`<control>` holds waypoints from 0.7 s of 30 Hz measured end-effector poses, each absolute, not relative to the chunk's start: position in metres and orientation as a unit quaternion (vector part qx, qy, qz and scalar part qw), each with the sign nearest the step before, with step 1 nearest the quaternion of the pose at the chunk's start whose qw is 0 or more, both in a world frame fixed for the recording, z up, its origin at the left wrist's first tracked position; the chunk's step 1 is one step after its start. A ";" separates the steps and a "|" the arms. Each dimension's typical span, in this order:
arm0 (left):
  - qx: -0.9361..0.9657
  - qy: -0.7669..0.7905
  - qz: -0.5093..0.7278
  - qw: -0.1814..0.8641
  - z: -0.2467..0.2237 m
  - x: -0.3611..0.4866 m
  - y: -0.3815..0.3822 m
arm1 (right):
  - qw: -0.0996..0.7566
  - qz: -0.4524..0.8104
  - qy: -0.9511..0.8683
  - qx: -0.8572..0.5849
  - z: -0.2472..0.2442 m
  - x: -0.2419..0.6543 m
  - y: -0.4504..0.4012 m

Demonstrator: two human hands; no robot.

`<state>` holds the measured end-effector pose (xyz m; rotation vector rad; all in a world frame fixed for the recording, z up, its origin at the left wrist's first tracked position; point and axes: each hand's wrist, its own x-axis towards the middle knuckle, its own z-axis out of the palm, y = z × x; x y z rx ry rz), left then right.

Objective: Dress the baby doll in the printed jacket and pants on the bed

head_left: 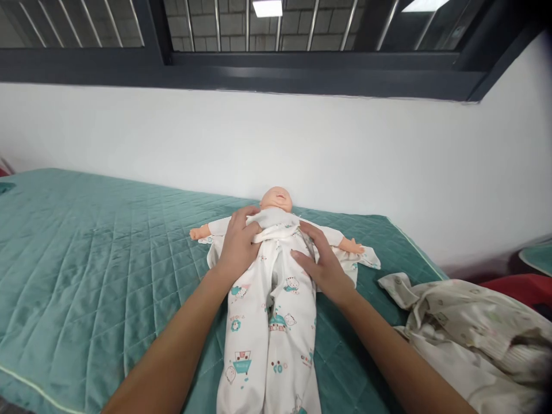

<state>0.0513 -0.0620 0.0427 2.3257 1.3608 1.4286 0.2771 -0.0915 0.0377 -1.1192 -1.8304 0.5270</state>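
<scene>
On its back, with arms stretched out sideways, lies a baby doll (276,199), its head toward the wall. White baby pants (250,345) with teal and red prints cover its legs and reach up to the belly. My left hand (241,241) grips the waistband on the left side, thumb and fingers closed on the cloth. On the opposite side my right hand (323,261) rests on the waist of the pants, with thumb and fingers apart. A matching printed top (348,270) is spread out beneath the doll's arms and sides.
A green quilted cover (103,276) lies under the doll. Crumpled pale baby clothes (470,333) are heaped at the right, with red cloth (521,287) behind them. The white wall (172,138) and a dark-framed window (302,72) stand beyond the bed.
</scene>
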 end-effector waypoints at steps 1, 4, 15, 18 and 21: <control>0.770 0.436 0.466 0.004 0.040 0.051 -0.062 | 0.447 0.219 -0.738 -0.455 0.040 0.271 -0.091; 0.781 0.426 0.451 -0.072 0.031 0.050 -0.062 | 0.438 0.216 -0.742 -0.460 0.046 0.255 -0.088; 0.781 0.420 0.439 -0.144 0.023 0.049 -0.061 | 0.454 0.084 -0.753 -0.470 0.047 0.234 -0.098; 0.775 0.440 0.431 -0.142 0.022 0.047 -0.063 | 0.443 0.012 -0.767 -0.463 0.044 0.228 -0.106; 0.769 0.460 0.421 -0.142 0.020 0.044 -0.064 | 0.411 -0.032 -0.789 -0.455 0.043 0.227 -0.109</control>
